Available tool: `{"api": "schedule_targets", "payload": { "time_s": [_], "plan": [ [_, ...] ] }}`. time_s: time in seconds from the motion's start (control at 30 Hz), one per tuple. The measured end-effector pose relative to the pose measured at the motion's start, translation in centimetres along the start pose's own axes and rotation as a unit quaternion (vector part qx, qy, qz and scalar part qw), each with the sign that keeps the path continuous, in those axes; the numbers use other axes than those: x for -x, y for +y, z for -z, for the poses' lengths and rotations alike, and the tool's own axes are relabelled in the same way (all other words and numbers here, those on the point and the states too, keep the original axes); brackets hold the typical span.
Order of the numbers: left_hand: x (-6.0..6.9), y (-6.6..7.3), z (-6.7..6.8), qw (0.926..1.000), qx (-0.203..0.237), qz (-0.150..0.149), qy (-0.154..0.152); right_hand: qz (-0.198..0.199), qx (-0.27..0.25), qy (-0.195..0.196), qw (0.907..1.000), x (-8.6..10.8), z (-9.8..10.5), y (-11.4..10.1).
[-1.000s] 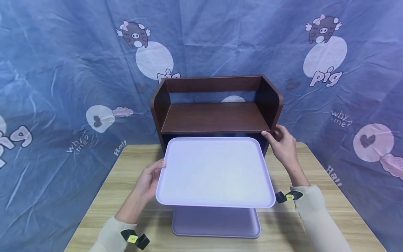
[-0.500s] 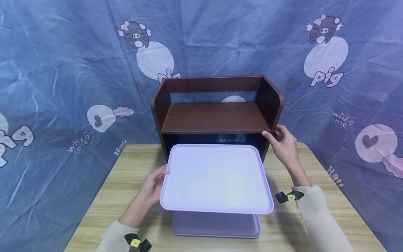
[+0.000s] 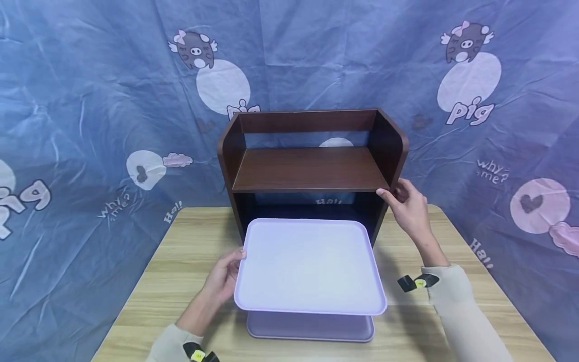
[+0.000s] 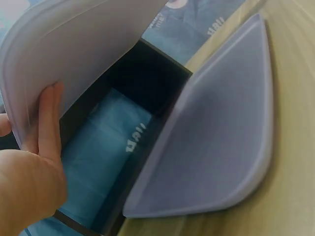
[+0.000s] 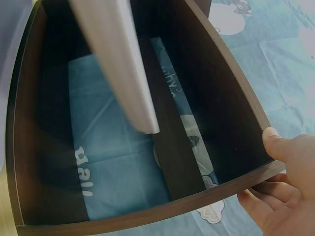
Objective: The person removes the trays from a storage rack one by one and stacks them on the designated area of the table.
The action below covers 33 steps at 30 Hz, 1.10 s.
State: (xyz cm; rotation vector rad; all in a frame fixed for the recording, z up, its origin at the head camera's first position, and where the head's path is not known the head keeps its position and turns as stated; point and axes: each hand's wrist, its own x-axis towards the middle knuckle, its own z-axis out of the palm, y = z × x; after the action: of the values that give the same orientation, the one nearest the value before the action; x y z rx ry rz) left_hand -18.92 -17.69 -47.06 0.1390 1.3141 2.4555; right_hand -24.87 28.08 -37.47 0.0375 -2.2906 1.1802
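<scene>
My left hand (image 3: 223, 276) grips the left edge of a pale lilac tray (image 3: 309, 266), thumb on top and fingers underneath, as the left wrist view shows. The tray is held up above the table. Below it, a second lilac tray (image 3: 312, 329) lies on the table, partly hidden by the first. Behind them stands a dark brown two-level shelf (image 3: 312, 168). My right hand (image 3: 409, 208) holds the shelf's right side panel, its thumb at the front edge near the middle board and the fingers on the outer side.
The light wood table (image 3: 176, 256) extends to both sides of the shelf. A blue cloth (image 3: 90, 100) with pig prints hangs behind and beside it. The shelf's lower compartment (image 5: 118, 137) has an open back with cloth showing through.
The upper tray has moved down and slightly right with my left hand, so more of the shelf's lower compartment shows. My right hand has stayed at the shelf's side.
</scene>
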Motion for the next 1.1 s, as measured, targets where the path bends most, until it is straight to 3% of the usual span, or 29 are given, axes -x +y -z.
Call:
{"api": "schedule_targets", "payload": {
  "time_s": [0.3, 0.53, 0.9, 1.1],
  "plan": [
    [0.0, -1.7, 1.2, 0.9996, -0.004, 0.021, 0.017, -0.012, 0.006, -0.019, 0.9997, 0.0, 0.3, 0.0],
    [0.1, -2.9, 2.1, 0.9995, -0.005, 0.029, 0.011, -0.008, -0.002, -0.019, 0.9998, 0.1, 0.4, -0.3],
    [0.4, -4.4, 2.4, 0.9968, -0.026, 0.048, 0.058, -0.014, 0.001, -0.020, 0.9997, 0.1, 0.3, -0.5],
    [0.4, -4.9, 2.7, 0.9958, -0.028, 0.053, 0.070, -0.015, 0.002, -0.016, 0.9997, 0.2, 0.3, -0.5]
  ]
}}
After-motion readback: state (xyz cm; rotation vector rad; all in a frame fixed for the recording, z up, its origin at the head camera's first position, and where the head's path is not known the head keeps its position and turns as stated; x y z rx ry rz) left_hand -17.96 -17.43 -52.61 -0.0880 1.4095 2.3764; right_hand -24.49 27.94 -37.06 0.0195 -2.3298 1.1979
